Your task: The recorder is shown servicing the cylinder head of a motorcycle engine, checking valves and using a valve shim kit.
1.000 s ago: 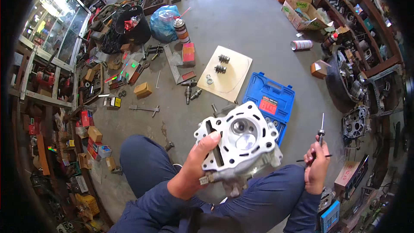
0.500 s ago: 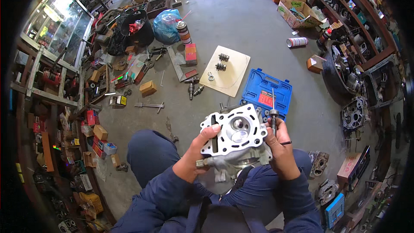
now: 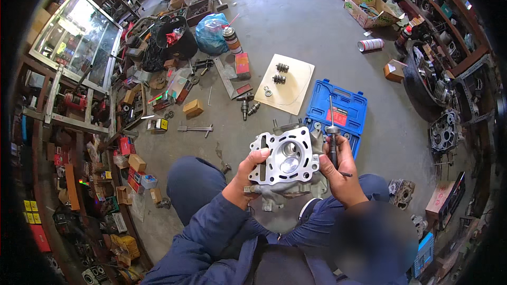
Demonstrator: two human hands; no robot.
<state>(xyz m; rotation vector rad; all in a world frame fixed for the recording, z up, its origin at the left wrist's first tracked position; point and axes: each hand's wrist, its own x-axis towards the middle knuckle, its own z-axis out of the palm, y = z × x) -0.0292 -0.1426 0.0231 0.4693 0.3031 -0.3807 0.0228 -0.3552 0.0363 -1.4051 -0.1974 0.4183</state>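
Note:
A silver cylinder head is held up between my knees, its flat gasket face and round combustion chamber turned toward me. My left hand grips its left side, thumb on the face and fingers hidden beneath. At its right edge, my right hand is closed round what looks like a valve seat cutter, with a round metal head, a dark shank and a thin rod pointing up. Its thumb rests near the cylinder head. Just beyond lies an open blue tool case with round metal pieces in it.
A pale board on the floor carries two short camshafts. A caliper, small boxes and a spray can lie or stand to the left. Parts shelves and engine castings line the right.
The whole view has shifted, so the floor items sit farther right. The cylinder head's face has tilted slightly. Both hands keep their holds.

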